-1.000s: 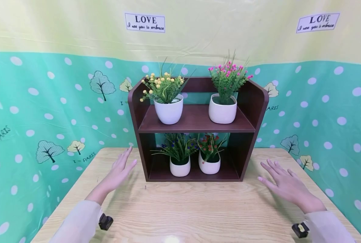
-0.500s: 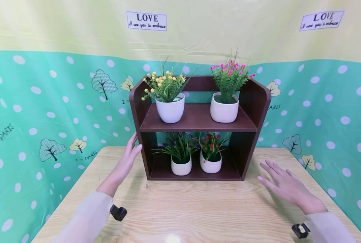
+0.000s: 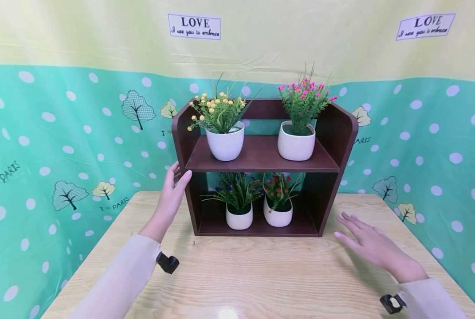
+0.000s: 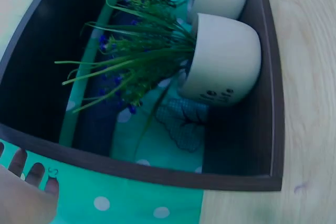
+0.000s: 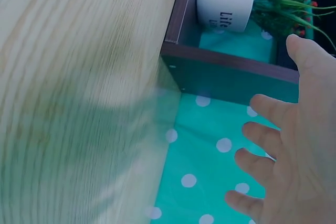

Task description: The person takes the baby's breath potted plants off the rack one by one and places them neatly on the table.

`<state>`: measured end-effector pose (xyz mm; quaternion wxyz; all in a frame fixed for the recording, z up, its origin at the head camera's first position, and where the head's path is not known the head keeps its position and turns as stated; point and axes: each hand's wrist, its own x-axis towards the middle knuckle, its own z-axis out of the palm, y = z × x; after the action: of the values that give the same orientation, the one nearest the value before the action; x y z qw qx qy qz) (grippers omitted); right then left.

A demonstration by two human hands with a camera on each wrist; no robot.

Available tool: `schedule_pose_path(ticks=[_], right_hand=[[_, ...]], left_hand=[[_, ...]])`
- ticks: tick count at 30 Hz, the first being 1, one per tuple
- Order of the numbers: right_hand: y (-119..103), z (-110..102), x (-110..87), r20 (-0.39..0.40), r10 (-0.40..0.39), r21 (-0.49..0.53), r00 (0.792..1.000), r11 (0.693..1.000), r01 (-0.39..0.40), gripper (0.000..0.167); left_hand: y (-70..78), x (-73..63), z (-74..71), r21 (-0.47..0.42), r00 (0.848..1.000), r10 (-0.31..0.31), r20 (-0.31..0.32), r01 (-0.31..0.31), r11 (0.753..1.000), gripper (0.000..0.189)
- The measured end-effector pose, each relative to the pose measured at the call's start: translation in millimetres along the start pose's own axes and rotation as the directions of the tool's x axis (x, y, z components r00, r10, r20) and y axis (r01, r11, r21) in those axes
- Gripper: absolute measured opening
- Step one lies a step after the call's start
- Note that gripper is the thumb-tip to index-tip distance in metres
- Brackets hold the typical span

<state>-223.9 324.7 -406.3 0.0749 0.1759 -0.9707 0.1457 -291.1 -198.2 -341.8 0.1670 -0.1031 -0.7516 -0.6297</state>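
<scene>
Head view | left hand point(image 3: 170, 195), fingers loosely spread, empty, at left edge of shelf point(image 3: 259, 153); right hand point(image 3: 370, 243) likewise, off its right edge | pots point(image 3: 225, 144) set inside edges, I'd guess, for steadiness

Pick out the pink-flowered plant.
The right-hand plant on the upper shelf; the yellow-flowered plant, blue-flowered plant and red-flowered plant show no pink.

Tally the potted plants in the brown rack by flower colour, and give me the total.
Yellow-flowered plant: 1
Pink-flowered plant: 1
Blue-flowered plant: 1
Red-flowered plant: 1
Total: 4 potted plants in the brown rack
</scene>
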Motion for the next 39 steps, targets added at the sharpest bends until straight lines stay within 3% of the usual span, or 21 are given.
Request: schedule_pose_path(ticks=[9, 15, 23, 32, 39], right_hand=[[-10, 0, 1.5, 0.009, -0.024, 0.092, 1.0, 0.995, 0.023, 0.061], [-17, 2, 2.3, 0.017, -0.036, 0.166, 0.999, 0.986, 0.033, 0.059], [-23, 8, 8.5, 0.029, -0.029, 0.21, 0.999, 0.978, 0.022, 0.06], [-33, 7, 17.7, 0.035, -0.042, 0.238, 0.999, 0.971, 0.032, 0.064], [-40, 20, 32.7, 0.024, -0.079, 0.305, 0.997, 0.95, 0.068, 0.071]], left_hand=[[11.3, 9.6, 8.1, -0.083, 0.991, -0.041, -0.124, 0.03, 0.996, 0.069], [16.2, 16.7, 13.1, -0.169, 0.976, -0.079, -0.204, 0.045, 0.985, 0.066], [21.5, 20.7, 19.2, -0.193, 0.956, -0.095, -0.278, 0.042, 0.98, 0.06], [23.0, 22.5, 26.3, -0.195, 0.939, -0.097, -0.331, 0.032, 0.98, 0.054], [22.5, 22.3, 25.9, -0.163, 0.94, -0.072, -0.333, 0.017, 0.986, 0.053]])
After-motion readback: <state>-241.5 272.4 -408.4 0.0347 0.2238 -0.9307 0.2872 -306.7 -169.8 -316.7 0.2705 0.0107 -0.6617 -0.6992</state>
